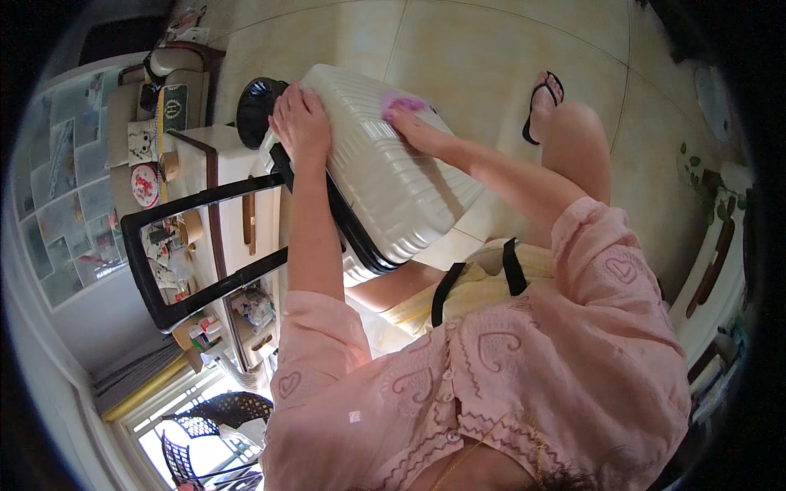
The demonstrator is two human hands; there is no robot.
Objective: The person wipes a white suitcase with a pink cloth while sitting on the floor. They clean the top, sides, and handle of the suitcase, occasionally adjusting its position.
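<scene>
A white suitcase point(385, 180) with a ribbed, glossy shell stands tilted in front of me, a black band running around its side. Its black pull handle point(139, 270) is drawn out to the left. My left hand point(300, 123) rests on the suitcase's upper left edge, fingers spread along the shell. On the ribbed face, my right hand point(416, 131) presses a small pink-purple cloth point(404, 103) against the surface. Its fingers are bent over the cloth and partly hidden by it.
A shiny black round object point(255, 110) stands just beyond my left hand. Left of the suitcase runs a white cabinet point(233, 155) with items on top. My foot in a black flip-flop point(544, 105) is on the tiled floor point(508, 41). Green plant leaves point(711, 184) show at the right.
</scene>
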